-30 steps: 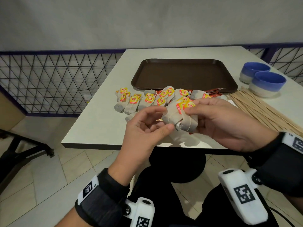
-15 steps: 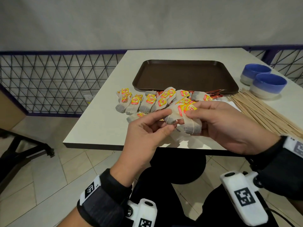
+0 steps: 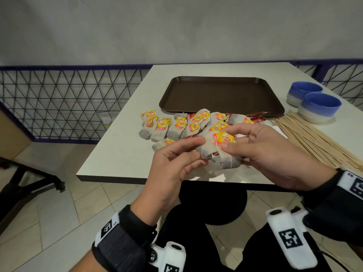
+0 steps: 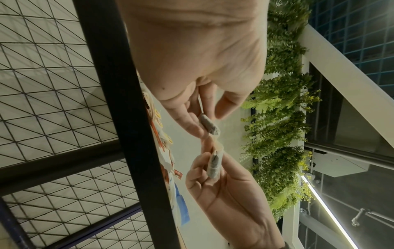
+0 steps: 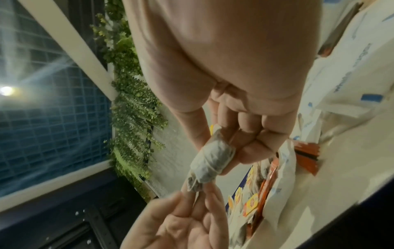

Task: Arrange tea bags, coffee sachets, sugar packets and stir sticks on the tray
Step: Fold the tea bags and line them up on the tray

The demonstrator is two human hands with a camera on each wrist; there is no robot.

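Above the table's near edge my right hand [image 3: 225, 142] pinches a small bunch of tea bags [image 3: 225, 154] with yellow tags. My left hand [image 3: 198, 148] pinches the end of one bag of that bunch; in the left wrist view this tea bag [image 4: 209, 125] sits between thumb and fingers. The right wrist view shows a rolled tea bag [image 5: 213, 160] in my right fingers. More tea bags [image 3: 176, 124] lie in a loose row on the table. Behind them stands the brown tray [image 3: 222, 95], with nothing on it. Red coffee sachets [image 3: 257, 117] lie at its front edge, wooden stir sticks [image 3: 314, 142] to the right, and white sugar packets [image 3: 213, 169] under my hands.
Two blue and white bowls [image 3: 320, 107] stand at the right behind the stir sticks. A dark wire-mesh railing [image 3: 68, 103] runs along the left of the white table [image 3: 117, 158]. The table's front edge is just below my hands.
My left fingers have closed on one tea bag of the bunch, which now stands a little apart from the others. Both hands stayed above the near edge.
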